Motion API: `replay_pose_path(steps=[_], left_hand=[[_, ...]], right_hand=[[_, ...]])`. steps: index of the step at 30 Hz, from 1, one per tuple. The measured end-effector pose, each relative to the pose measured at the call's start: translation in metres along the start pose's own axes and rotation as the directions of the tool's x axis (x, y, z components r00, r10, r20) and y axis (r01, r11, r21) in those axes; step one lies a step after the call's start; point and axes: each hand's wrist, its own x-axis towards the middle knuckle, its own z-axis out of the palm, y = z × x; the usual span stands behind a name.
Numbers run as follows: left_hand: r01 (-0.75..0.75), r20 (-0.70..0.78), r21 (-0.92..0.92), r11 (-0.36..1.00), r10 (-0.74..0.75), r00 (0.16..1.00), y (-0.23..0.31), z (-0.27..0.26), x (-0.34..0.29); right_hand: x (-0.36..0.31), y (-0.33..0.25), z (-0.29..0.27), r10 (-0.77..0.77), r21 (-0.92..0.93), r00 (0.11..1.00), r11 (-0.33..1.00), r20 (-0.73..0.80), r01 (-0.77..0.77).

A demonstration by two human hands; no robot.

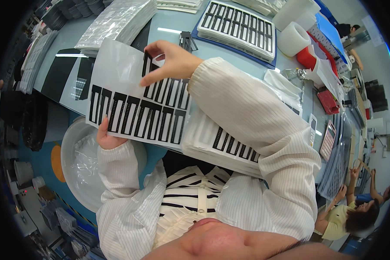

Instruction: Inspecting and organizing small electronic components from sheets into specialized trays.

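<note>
A white backing sheet point(117, 65) with rows of black frame-shaped stickers lies tilted in front of me; the upper left part of it is bare. My left hand point(110, 136) pinches the sheet's lower left edge between thumb and fingers. Above the sheet, my right hand point(173, 63) is curved, its thumb and forefinger apart near a black sticker point(147, 65) in the upper row. The hand hides some of the stickers beside it. A few loose black frames point(187, 42) lie on the table just beyond that hand.
A stack of stickered sheets point(221, 141) sits under my right forearm; another stack point(238, 28) rests on a blue board. Plastic-wrapped sheets point(117, 26) lie at far left. Below the table edge stands a white bin point(80, 173). White rolls point(294, 39) and a calculator point(328, 141) are at right.
</note>
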Motion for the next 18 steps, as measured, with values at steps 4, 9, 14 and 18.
replay_pose_path(steps=[4,9,14,18], left_hand=[[-0.033,-0.071,0.034,0.999,0.035,0.997,0.005,-0.014,0.003],[0.020,-0.035,0.053,0.998,-0.018,0.999,0.011,-0.029,0.007],[0.055,-0.060,0.091,0.994,-0.050,0.997,0.014,-0.033,0.006],[0.072,-0.039,0.086,0.994,-0.069,0.997,0.014,-0.031,0.006]], right_hand=[[-0.019,-0.012,-0.014,-0.109,-0.207,0.987,0.975,-0.118,0.083],[-0.100,-0.034,-0.033,-0.361,-0.432,0.919,0.862,-0.158,0.265],[-0.173,-0.050,-0.018,-0.141,-0.529,0.967,0.848,-0.214,0.007],[-0.194,-0.042,0.001,-0.088,-0.529,0.957,0.845,-0.277,-0.076]])
